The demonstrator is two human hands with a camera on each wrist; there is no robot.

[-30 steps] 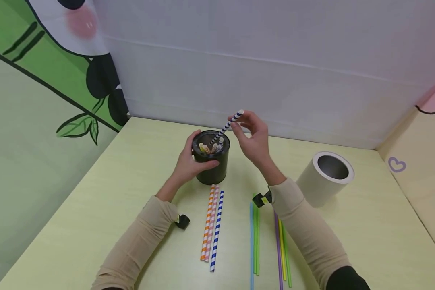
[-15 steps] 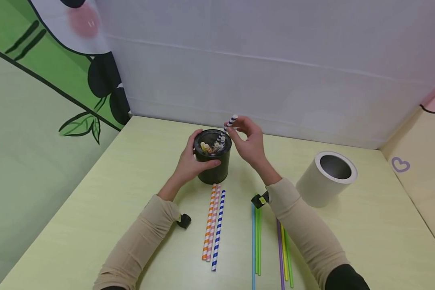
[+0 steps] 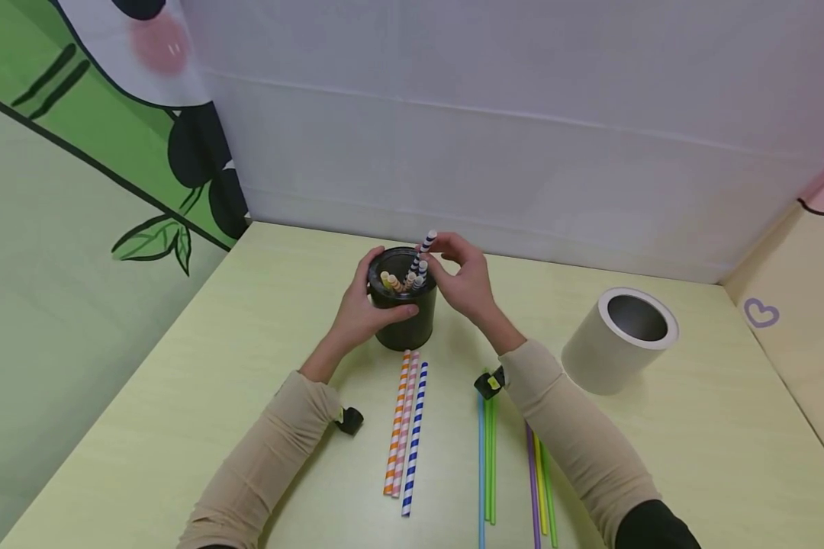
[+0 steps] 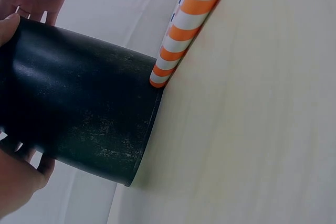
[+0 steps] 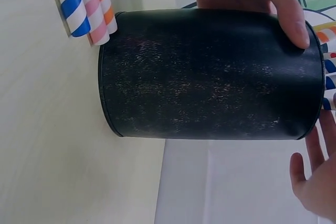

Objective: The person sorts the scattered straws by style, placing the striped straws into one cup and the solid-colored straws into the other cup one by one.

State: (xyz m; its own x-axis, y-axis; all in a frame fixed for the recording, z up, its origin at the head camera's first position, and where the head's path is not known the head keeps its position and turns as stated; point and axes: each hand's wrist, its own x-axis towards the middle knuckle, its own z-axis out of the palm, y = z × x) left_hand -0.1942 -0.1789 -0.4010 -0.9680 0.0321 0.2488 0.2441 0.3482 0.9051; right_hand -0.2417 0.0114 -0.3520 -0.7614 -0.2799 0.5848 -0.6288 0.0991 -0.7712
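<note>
My left hand [image 3: 358, 309] grips a black cylindrical holder [image 3: 405, 328] that stands on the table. Its thumb lies across the front of the wall, and the fingers go round the left side up to the rim. Several striped paper straws [image 3: 409, 280] poke out of the holder's mouth. At the right rim, my right hand [image 3: 465, 280] pinches a navy-and-white striped straw [image 3: 429, 241], whose lower end is down inside the holder. In the right wrist view the holder [image 5: 210, 77] hides most of that straw.
Orange, pink and blue striped straws [image 3: 414, 442] lie just in front of the holder. Plain blue, green, purple and yellow straws [image 3: 490, 465] lie further right, partly under the right sleeve. A white cylinder [image 3: 604, 351] with an open top stands at the right.
My right hand has moved left and down, lowering the navy-striped straw deeper into the black holder and tilting it more upright. The left hand keeps its grip in place.
</note>
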